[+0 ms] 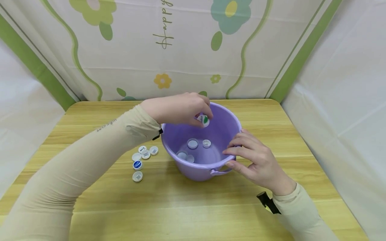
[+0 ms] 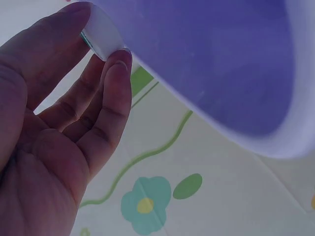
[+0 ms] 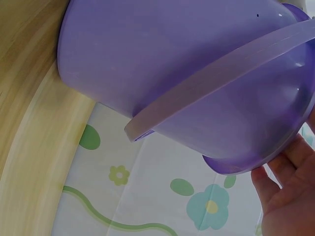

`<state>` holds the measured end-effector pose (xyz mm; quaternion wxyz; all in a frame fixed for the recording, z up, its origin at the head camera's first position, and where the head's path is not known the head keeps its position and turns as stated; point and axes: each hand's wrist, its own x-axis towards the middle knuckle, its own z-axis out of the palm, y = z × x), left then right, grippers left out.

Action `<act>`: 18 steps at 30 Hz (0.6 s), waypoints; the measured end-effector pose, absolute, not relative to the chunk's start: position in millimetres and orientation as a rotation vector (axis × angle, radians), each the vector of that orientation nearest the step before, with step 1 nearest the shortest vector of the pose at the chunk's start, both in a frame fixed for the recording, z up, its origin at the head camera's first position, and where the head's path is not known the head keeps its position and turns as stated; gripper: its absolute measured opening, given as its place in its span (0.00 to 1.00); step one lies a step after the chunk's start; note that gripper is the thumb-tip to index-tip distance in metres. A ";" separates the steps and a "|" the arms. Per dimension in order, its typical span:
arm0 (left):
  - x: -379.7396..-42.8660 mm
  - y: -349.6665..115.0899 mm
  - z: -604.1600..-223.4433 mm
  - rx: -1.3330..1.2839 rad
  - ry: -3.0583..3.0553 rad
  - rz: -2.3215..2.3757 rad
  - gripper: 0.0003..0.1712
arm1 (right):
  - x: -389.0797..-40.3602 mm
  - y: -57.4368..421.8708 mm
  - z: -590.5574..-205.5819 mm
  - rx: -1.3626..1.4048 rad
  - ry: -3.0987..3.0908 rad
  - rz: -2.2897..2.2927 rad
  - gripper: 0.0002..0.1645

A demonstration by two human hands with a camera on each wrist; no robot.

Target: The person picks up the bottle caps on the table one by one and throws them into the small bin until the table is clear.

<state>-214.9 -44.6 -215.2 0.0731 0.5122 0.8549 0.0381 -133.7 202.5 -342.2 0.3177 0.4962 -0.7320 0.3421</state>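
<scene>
Over the purple bucket (image 1: 197, 173), my left hand (image 1: 181, 108) pinches a white bottle cap (image 1: 205, 121) with a green mark on its top. The left wrist view shows the cap (image 2: 104, 33) held edge-on between thumb and fingertips, beside the bucket's rim. My right hand (image 1: 260, 160) grips the bucket's right rim, fingers lapping over to the inside and thumb low on the outside. Inside the bucket lie several pale caps (image 1: 192, 144) on the bottom. In the right wrist view the bucket's handle (image 3: 221, 73) hangs down along its outer wall.
Left of the bucket, several white caps (image 1: 146, 154) and a cap with a blue top (image 1: 137, 165) lie on the wooden table (image 1: 181, 214). A flower-printed curtain (image 1: 187, 60) stands behind the table, with white sheets at both sides.
</scene>
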 end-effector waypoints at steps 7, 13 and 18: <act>-214.7 -40.1 -217.8 1.557 2.558 0.094 0.13 | -133.2 202.3 -341.3 1.306 -1.931 0.906 0.21; -214.8 -37.7 -219.6 1.539 2.553 0.084 0.13 | -133.4 202.4 -341.5 1.307 -1.928 0.903 0.21; -214.7 -36.9 -221.0 1.538 2.550 0.055 0.13 | -133.8 202.4 -341.8 1.308 -1.926 0.900 0.21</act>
